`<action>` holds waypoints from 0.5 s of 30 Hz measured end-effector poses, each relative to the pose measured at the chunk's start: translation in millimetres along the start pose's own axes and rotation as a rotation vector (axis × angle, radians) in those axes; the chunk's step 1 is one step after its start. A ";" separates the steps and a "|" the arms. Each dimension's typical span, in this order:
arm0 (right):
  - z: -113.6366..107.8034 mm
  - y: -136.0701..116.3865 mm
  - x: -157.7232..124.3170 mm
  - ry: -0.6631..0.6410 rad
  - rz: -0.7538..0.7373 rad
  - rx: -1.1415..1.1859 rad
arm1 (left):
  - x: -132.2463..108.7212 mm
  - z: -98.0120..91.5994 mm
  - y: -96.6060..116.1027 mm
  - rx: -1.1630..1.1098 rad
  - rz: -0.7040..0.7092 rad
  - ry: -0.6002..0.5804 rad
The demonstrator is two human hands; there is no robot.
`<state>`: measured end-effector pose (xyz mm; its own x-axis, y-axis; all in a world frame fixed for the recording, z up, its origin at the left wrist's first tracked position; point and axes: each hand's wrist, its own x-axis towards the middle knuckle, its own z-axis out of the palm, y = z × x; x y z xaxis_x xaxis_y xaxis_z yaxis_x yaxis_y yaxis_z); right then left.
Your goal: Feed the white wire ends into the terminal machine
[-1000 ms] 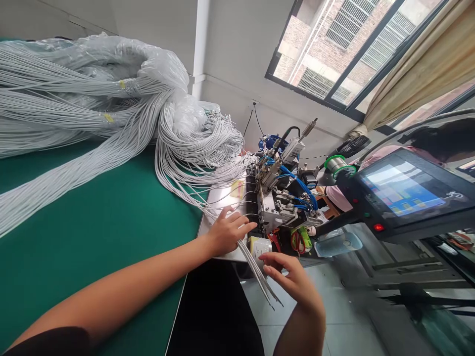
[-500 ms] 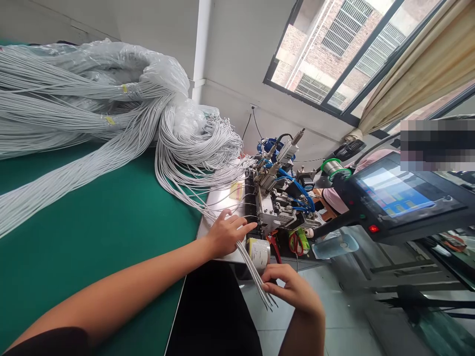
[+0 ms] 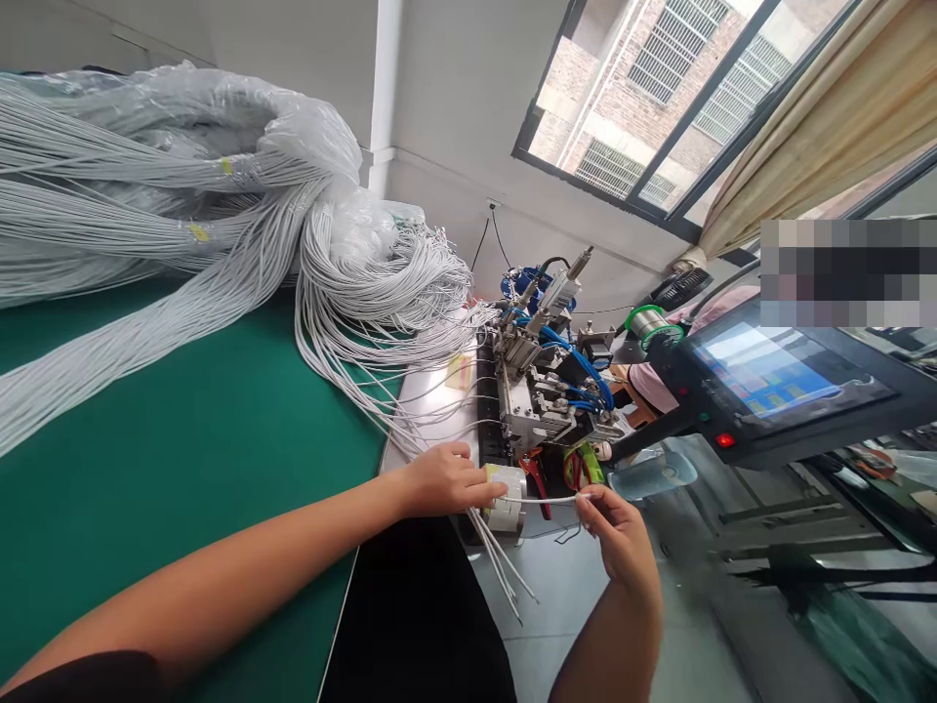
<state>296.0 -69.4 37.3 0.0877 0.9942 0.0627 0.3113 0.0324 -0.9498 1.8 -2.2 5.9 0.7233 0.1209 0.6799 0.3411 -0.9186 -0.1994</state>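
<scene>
My left hand (image 3: 450,478) is closed around several white cables (image 3: 498,557) at the near edge of the white worktop. Their loose ends hang down past its fingers. One single white cable (image 3: 546,501) stretches to the right from that hand. Its end is pinched between the thumb and fingers of my right hand (image 3: 615,532), out over the floor. Behind the taut cable stands a pale roll with a yellow edge (image 3: 507,513). The cables run back from my left hand to a large looped bundle of white cables (image 3: 387,293).
A bench machine with metal cylinders and blue tubes (image 3: 549,381) stands ahead. Right of it are a touchscreen (image 3: 776,371), a wire spool (image 3: 651,327) and a clear plastic container (image 3: 655,475). Red-handled pliers (image 3: 537,478) lie by the machine. A green tabletop (image 3: 220,430) extends left. Another person sits behind the screen.
My right hand has moved up and right, drawing one cable out from the bunch. My left hand has shifted slightly down, still holding the others. The view has shifted a little.
</scene>
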 end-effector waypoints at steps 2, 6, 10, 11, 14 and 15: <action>5.3 4.6 2.0 0.039 0.011 0.102 | -1.1 2.1 0.2 -0.023 0.012 -0.001; 17.7 9.9 7.6 0.098 -0.001 0.181 | -2.8 5.5 -0.2 -0.032 0.021 0.008; 28.0 12.7 12.9 0.232 -0.040 0.245 | -1.5 3.5 0.0 -0.002 0.007 0.020; 30.5 12.5 13.9 0.260 -0.049 0.247 | -0.9 2.2 0.1 0.012 -0.013 0.008; 40.1 8.9 16.2 0.309 -0.061 0.242 | 0.5 -1.2 -0.6 0.075 -0.121 -0.038; 44.1 7.0 16.9 0.317 -0.057 0.243 | 0.6 -1.7 -1.2 0.099 -0.166 -0.044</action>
<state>258.0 -47.9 18.2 0.3758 0.9105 0.1726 0.0941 0.1477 -0.9845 0.7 -1.7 7.8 0.6770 0.2862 0.6781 0.5137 -0.8435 -0.1568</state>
